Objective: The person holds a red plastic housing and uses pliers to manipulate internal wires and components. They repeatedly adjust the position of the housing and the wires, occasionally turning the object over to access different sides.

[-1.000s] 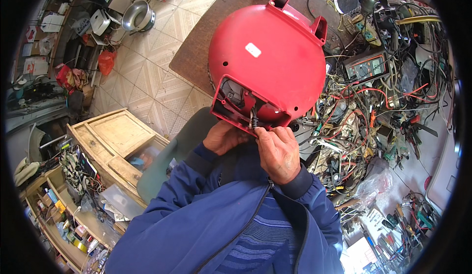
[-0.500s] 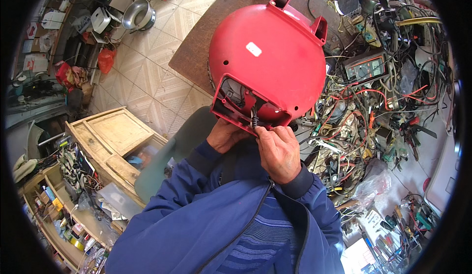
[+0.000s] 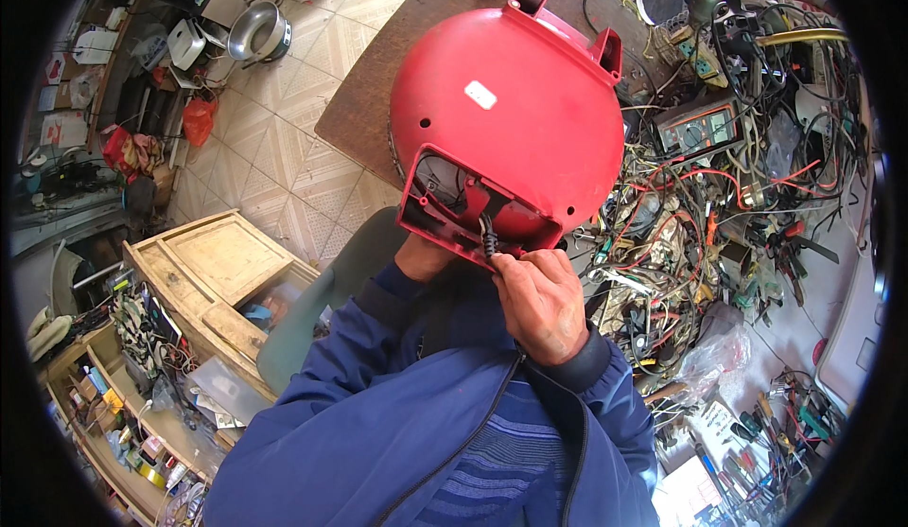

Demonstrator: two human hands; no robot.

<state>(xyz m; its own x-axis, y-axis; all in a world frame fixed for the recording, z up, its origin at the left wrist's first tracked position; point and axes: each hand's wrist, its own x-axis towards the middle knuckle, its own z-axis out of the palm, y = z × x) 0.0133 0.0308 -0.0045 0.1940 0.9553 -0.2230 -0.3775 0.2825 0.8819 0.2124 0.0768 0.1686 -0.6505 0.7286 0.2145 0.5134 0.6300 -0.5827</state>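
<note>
Two hands (image 3: 541,305) (image 3: 426,256), one housing (image 3: 511,115), one pot (image 3: 257,33)

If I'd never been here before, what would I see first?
Probably the big, rounded red shell in the middle, where the right hand seems to pinch a black ribbed cord at its near opening. Next, maybe the huge tangle of wires on the right, with a multimeter among them, then the shiny metal pot at upper left.

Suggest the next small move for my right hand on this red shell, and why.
Probably ease the black ribbed cord gently toward the shell's near edge: the right hand's fingertips are at its lower end, and it runs up into the opening. Go slowly, since the left hand is partly hidden by the shell.
</note>
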